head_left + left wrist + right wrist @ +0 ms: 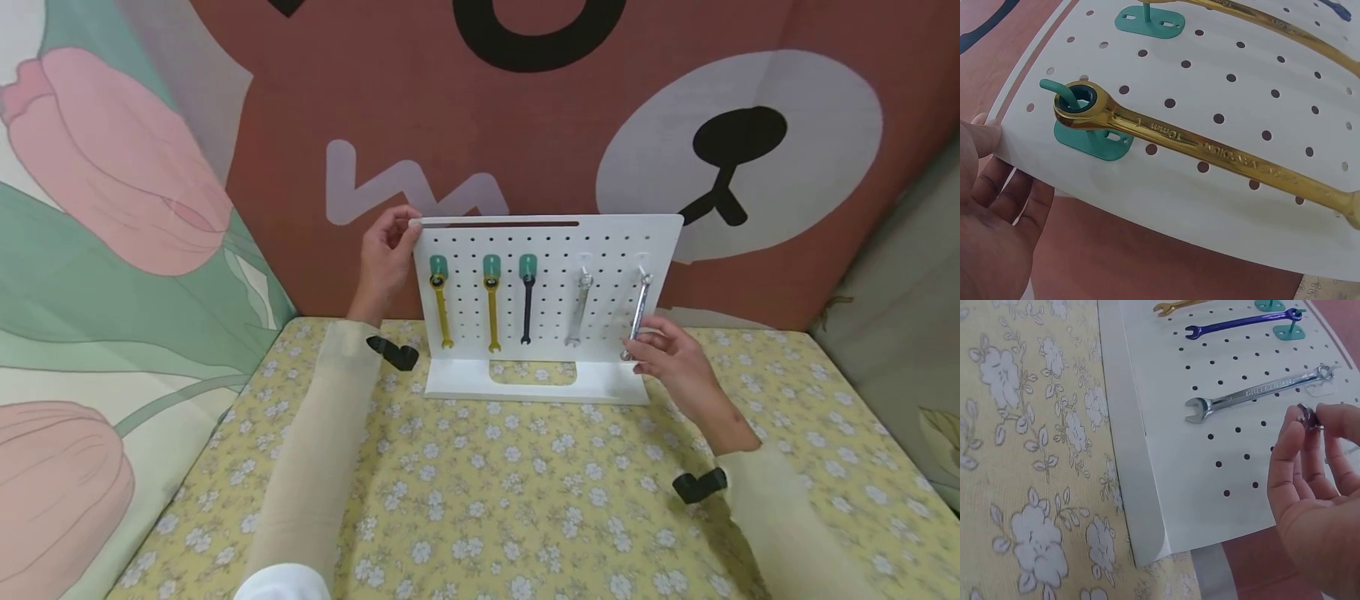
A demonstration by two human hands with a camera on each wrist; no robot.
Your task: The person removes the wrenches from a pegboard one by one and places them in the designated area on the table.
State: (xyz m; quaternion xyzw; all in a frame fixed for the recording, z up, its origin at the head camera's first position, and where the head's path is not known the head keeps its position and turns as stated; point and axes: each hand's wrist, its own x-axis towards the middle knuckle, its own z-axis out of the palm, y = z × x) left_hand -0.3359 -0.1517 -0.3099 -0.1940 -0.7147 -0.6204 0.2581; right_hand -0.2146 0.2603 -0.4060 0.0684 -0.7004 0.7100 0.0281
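A white pegboard (551, 329) stands upright on its foot. My left hand (386, 262) pinches its upper left corner, thumb in front and fingers behind. At the board's right side my right hand (678, 367) pinches the lower end of a silver wrench (640, 307), whose upper end is at a clear hook. In the right wrist view only that held end (1307, 417) shows between thumb and fingers. Another silver wrench (1266, 392) hangs beside it. A purple wrench (1241, 325) and two gold wrenches, the leftmost (1210, 153) nearest my left hand, hang from green hooks.
Yellow flowered cloth (510, 492) covers the table under the board. The board's white foot (457, 379) has a cutout in its middle. Close behind rises a brown printed backdrop (420, 92), with a tulip-patterned curtain (127, 167) at the left.
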